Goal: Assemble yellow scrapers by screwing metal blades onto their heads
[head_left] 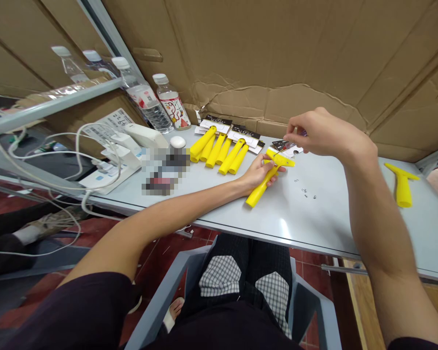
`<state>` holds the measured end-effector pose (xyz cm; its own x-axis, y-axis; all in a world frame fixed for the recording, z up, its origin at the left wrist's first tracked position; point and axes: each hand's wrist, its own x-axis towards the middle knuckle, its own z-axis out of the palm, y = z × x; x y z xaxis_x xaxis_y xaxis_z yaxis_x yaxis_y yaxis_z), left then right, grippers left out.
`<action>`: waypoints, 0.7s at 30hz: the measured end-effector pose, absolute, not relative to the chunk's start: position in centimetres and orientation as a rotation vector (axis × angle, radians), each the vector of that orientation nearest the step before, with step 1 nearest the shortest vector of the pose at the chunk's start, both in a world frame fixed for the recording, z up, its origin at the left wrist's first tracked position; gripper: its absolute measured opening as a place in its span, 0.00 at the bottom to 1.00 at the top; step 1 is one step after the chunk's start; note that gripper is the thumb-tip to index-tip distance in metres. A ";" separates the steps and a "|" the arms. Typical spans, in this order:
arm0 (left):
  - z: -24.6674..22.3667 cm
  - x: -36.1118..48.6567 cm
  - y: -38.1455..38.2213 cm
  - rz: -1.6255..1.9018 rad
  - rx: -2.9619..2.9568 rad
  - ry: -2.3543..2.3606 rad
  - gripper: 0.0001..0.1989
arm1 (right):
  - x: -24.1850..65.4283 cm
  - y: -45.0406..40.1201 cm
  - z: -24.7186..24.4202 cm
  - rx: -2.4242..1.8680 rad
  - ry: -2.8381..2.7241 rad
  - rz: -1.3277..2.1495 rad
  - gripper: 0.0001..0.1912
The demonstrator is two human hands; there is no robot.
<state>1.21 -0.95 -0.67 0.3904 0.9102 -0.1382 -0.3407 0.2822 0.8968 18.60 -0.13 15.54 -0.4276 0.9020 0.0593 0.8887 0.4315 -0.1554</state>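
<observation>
My left hand (260, 174) is closed around a yellow T-shaped scraper handle (258, 194), which tilts with its head up and away from me. Above that head, my right hand (304, 130) pinches a small screwdriver (286, 145); most of its grip is hidden by the fingers, and its thin shaft points down at the head. Whether the tip touches a screw I cannot tell. Several tiny screws (304, 190) lie loose on the table just right of the handle. Another yellow T-shaped handle (403, 189) stands at the far right.
Several yellow handles (213, 151) lie in a row on the grey-white table (204, 187), with printed cards (241, 135) behind them. Plastic bottles (172, 104), white cables (78, 146) and a white round object (177, 142) are at left. A cardboard wall (277, 53) closes off the back.
</observation>
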 end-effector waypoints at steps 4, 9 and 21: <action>-0.6 1.3 -1.0 0.960 0.927 0.749 0.09 | 18.2 0.1 15.1 -1.608 -2.572 0.082 0.21; -0.6 1.3 -1.2 0.960 0.930 0.744 0.08 | 18.5 0.2 15.0 -1.581 -2.581 0.133 0.18; -0.5 1.3 -1.2 0.954 0.924 0.755 0.08 | 18.8 0.6 14.8 -1.589 -2.573 0.143 0.18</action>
<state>1.29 -1.21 -0.53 0.3932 0.9099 -0.1321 -0.3382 0.2767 0.8995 18.77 0.60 14.82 -0.4446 0.8945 0.0473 0.8837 0.4466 -0.1398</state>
